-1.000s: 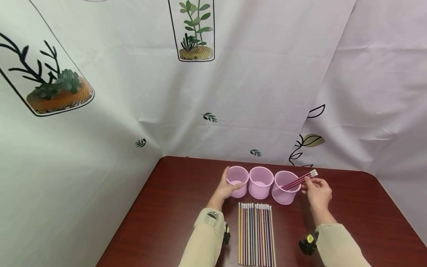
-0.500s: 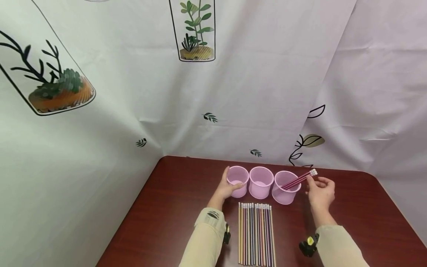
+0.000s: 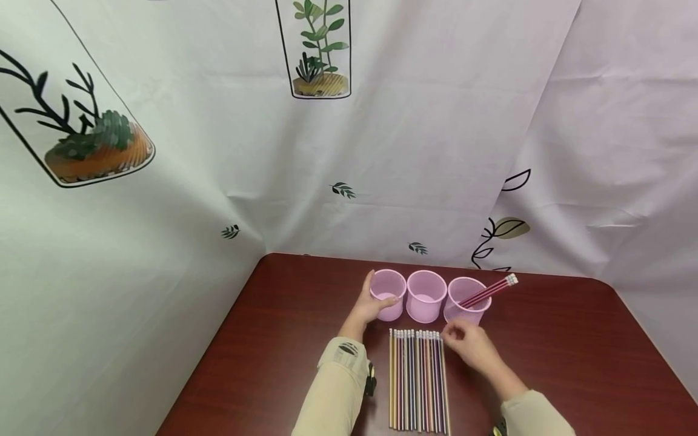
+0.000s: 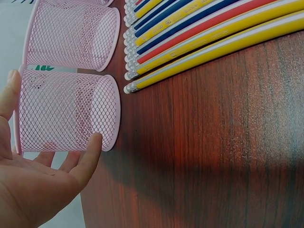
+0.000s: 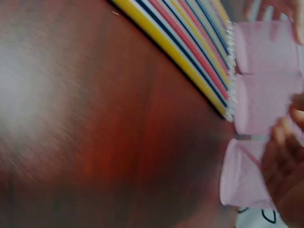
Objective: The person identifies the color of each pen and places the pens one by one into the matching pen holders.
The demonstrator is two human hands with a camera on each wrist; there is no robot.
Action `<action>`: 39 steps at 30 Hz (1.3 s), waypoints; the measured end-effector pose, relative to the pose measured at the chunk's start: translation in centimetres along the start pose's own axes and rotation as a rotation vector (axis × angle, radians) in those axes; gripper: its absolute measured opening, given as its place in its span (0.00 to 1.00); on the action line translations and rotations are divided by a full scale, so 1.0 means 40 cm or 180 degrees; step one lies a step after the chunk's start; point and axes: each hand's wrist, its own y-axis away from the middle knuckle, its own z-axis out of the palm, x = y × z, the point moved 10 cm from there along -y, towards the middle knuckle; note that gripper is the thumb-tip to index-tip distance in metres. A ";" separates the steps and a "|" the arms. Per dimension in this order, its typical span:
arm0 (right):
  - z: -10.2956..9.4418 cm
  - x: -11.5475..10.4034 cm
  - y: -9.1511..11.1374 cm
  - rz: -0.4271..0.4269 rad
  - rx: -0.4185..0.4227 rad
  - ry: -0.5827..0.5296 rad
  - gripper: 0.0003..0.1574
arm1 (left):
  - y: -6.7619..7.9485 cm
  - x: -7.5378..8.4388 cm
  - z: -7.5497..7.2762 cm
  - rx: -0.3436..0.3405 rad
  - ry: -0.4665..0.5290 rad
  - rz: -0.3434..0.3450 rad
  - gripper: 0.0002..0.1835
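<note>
Three pink mesh pencil cups stand side by side. My left hand [image 3: 366, 307] holds the left cup [image 3: 388, 283], its thumb and fingers spread around the side in the left wrist view. The middle cup [image 3: 426, 283] has nothing in it. Several red pencils [image 3: 487, 292] lean out to the right from the right cup [image 3: 458, 289], eraser ends up. In front of the cups, striped pencils [image 3: 417, 381] lie in a neat row, erasers toward the cups. My right hand [image 3: 473, 346], fingers loosely bent and holding nothing, is just right of the row's eraser ends; its wrist view is blurred.
The dark red-brown wooden table [image 3: 262, 351] extends to both sides of the arms. Behind it and along the left hangs a white cloth [image 3: 425, 151] printed with plants.
My right hand has let go of the red pencils in the right cup and moved left and nearer, to the pencil row. The left hand stays on its cup.
</note>
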 end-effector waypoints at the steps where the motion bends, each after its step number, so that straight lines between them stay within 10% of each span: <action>1: 0.027 0.006 0.005 0.0050 -0.0217 0.0075 0.06 | 0.000 0.001 -0.001 0.0002 -0.0002 -0.0002 0.54; 6: 0.095 0.025 0.025 0.0240 -0.0669 0.0407 0.11 | 0.002 0.000 -0.002 0.0006 0.0034 -0.0042 0.54; 39: 0.138 0.021 0.023 0.0311 -0.0715 0.1460 0.17 | 0.005 0.006 -0.004 0.0021 -0.0015 0.0010 0.53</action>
